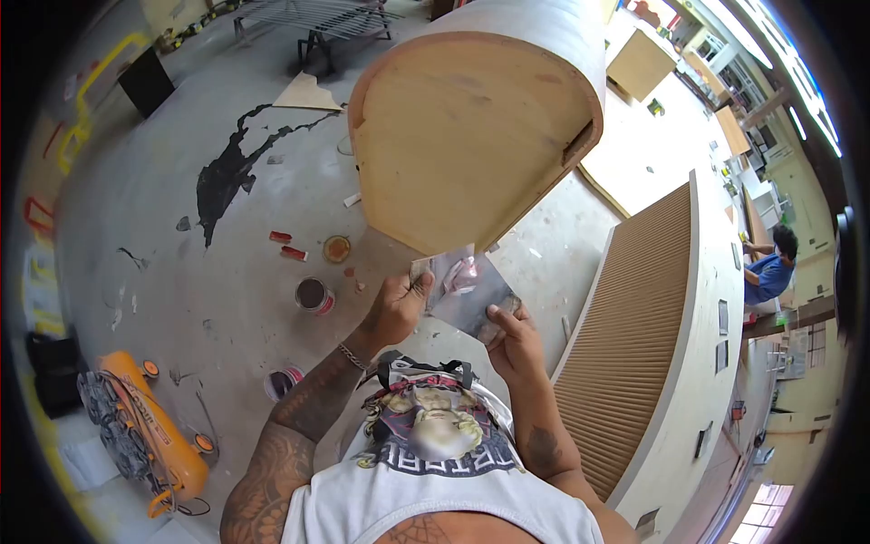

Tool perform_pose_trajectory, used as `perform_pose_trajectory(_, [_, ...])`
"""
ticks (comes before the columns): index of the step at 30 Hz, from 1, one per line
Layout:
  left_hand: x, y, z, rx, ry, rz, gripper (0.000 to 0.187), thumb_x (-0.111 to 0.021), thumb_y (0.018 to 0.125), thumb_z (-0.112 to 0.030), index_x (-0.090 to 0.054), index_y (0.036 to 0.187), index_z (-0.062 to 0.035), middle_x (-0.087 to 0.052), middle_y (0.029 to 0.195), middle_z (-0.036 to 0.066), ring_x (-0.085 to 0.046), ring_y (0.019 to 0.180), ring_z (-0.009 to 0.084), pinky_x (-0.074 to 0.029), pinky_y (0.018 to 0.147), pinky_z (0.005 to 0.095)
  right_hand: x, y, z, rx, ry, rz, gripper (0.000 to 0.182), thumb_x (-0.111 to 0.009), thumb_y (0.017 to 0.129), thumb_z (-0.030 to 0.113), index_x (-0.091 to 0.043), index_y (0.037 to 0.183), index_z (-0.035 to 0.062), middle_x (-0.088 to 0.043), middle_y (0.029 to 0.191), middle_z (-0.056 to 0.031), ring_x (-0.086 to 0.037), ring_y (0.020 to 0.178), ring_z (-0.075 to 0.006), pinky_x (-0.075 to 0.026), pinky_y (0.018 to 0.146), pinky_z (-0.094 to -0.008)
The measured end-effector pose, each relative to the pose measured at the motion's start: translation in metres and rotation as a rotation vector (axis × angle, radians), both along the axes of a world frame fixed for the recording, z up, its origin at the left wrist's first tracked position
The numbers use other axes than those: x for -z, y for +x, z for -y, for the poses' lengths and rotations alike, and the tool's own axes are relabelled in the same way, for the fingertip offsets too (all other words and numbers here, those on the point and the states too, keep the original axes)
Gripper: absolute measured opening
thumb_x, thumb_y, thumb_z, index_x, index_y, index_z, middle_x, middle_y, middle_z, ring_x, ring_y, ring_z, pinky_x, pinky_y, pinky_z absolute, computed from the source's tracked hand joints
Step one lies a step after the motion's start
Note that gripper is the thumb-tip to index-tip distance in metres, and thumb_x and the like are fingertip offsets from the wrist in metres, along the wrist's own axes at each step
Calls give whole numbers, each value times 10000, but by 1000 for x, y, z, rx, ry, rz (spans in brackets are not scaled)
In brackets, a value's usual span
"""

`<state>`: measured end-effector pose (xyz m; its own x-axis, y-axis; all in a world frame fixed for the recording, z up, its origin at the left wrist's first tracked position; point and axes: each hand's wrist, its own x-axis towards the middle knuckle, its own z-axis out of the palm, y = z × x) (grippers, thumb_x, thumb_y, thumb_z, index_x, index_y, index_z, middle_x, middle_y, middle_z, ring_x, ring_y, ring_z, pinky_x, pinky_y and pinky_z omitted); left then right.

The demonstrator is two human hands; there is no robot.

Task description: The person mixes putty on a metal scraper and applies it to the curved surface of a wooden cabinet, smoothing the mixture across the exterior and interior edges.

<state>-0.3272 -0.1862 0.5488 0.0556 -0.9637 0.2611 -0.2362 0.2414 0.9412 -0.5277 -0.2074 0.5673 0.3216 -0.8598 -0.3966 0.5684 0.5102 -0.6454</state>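
Note:
My left hand (400, 306) is closed in a pinch on a thin, flat putty spreader (444, 257), partly hidden by the fingers and reaching over a grey sheet. My right hand (513, 334) grips the lower right edge of that smooth grey mixing sheet (471, 306), thumb on top. A smear of pinkish-red filler (463, 274) lies on the sheet. Just beyond it is the flat wooden end of a large rounded cabinet (471, 136). On the floor left of my left hand stands an open can (313, 295) with dark contents.
Two red tubes (287, 245) and a round lid (336, 248) lie on the floor. Another can (285, 382) stands beside my left forearm. An orange compressor (154, 422) is at lower left. A ribbed panel (625, 299) runs along my right. A person in blue (768, 275) is farther right.

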Motion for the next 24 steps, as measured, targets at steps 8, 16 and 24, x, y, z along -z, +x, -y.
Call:
perform_pose_trajectory(8, [18,20,-17,70,634,-1301,354,-455,1011,-252,-535,1198,38,-644,1090,147,-661,978,266,-549,834,422,-19,5,-12,51,-1395,-750,329,-489,878,-149,-590,1164,-24,-597,1241,-239,-614,1143,-347,-489,969,-435])
perform_pose_trajectory(16, [-4,42,-27,42,596,-1387,331,-426,1017,-227,-525,1256,-21,-645,1142,104,-675,963,202,-565,814,372,7,7,-4,-376,-1388,-1258,479,-533,819,-140,-595,1253,55,-598,1243,-190,-575,1199,-319,-481,1004,-370])
perform_pose_trajectory(24, [-18,36,-29,44,-659,398,367,-680,821,-120,-629,1185,-114,-587,1305,142,-539,1221,338,-428,1016,439,-1,8,-32,-224,272,221,276,-592,836,215,-642,1065,69,-694,995,-77,-688,883,-208,-559,783,-339])
